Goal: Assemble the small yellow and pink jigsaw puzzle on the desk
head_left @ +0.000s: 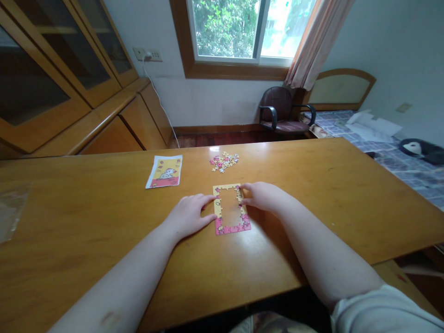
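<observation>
A rectangular jigsaw puzzle border (pixel 233 229) lies flat on the wooden table (pixel 114 222), yellow at the top and pink along the bottom, with bare wood inside it. Against its left edge rest the thumb and fingertips of my left hand (pixel 190 213), spread apart. My right hand (pixel 266 196) touches the right side, one fingertip near the top corner and another lower down, with a gap between. Beyond the border lies a loose heap of puzzle pieces (pixel 225 162), pink, yellow and pale. A picture sheet (pixel 165 171) showing a white cartoon animal lies to the left.
A clear plastic bag (pixel 12 210) lies at the table's left. Behind the table are a wooden cabinet (pixel 100 115), a plugged-in white cable (pixel 159 97) and a brown armchair (pixel 279 108). A bed (pixel 367 138) with a checked cover stands to the right.
</observation>
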`<state>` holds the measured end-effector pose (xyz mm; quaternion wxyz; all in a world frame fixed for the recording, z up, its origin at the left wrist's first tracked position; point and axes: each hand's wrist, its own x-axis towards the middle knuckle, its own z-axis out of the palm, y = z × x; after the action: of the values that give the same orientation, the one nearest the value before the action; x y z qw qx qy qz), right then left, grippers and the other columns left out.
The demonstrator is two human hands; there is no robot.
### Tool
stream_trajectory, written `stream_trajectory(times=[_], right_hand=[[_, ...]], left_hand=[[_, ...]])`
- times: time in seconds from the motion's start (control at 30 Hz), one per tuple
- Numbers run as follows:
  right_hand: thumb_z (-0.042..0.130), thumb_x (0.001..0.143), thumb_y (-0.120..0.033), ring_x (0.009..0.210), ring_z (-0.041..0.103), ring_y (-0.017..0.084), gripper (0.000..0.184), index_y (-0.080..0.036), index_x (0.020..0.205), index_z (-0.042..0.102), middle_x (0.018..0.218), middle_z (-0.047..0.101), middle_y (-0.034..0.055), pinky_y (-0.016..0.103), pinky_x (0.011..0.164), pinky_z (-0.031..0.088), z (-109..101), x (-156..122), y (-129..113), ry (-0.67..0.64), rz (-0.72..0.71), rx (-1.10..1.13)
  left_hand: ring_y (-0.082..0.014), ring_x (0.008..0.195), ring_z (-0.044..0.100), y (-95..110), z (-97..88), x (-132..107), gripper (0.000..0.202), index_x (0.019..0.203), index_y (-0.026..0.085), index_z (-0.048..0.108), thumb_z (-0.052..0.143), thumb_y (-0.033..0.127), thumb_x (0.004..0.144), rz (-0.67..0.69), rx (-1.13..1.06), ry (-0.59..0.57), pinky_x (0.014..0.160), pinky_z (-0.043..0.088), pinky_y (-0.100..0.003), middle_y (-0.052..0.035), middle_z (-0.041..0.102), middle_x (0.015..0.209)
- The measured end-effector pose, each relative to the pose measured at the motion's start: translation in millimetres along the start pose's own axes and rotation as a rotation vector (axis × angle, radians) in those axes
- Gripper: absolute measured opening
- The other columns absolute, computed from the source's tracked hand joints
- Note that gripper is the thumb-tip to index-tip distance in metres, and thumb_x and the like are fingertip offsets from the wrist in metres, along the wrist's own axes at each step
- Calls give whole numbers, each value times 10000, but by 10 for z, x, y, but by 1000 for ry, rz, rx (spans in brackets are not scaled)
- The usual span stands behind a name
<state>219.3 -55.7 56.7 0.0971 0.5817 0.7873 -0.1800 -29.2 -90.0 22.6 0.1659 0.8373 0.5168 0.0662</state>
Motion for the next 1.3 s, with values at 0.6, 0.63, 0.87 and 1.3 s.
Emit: stream_trajectory(times=[0.6,0.63,0.87,1.3], right_hand=[[587,872,-463,979,668,277,405,-280,1229,636,1080,727,82,334,767,466,91,123,69,104,-51,62],[586,872,-456,967,669,272,386,-284,1213,646,1067,730,76,330,759,463,89,121,67,101,-52,62],[563,887,-432,921,672,252,327,-285,1159,670,1019,737,66,310,726,448,98,131,67,122,-69,62],[590,865,-423,787,629,194,280,-247,1061,684,905,722,52,275,665,406,206,276,179,262,-96,224]], left_hand=[[-216,842,632,7,-4,14,455,1254,249,624,576,435,842,-18,-26,1,742,433,-313,-32,688,912],[-214,833,631,8,-2,14,436,1230,246,637,573,434,842,-19,-34,3,735,432,-310,-31,686,900],[-209,795,623,6,14,15,448,1242,229,628,551,436,852,-36,-67,10,695,424,-300,-32,672,866],[-210,783,609,-47,40,27,389,1153,213,656,533,424,850,-57,-131,66,697,434,-315,-36,666,848]])
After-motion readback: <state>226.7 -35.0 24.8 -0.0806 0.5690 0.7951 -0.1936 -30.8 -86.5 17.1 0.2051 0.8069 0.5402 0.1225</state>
